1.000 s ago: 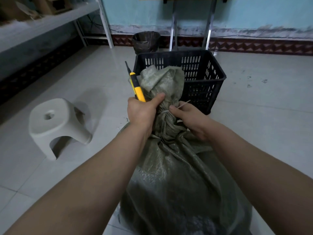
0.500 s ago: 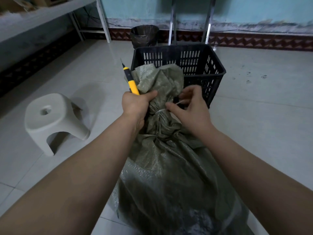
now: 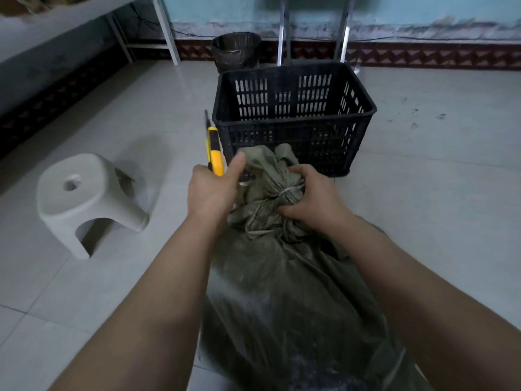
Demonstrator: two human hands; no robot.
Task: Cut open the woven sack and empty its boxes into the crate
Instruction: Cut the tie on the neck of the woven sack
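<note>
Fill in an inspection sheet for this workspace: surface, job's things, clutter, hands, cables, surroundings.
Surface: pale tiled floor, marks at far right.
Job's things: sack, neck bound shut by a tie; black crate behind it, no boxes seen; yellow knife.
Clutter: white stool left of sack.
Hands: left hand grips knife, blade end up; right hand grips sack neck.
Cables: thin wire along wall.
Surroundings: bin and metal legs behind crate; shelf at left.
</note>
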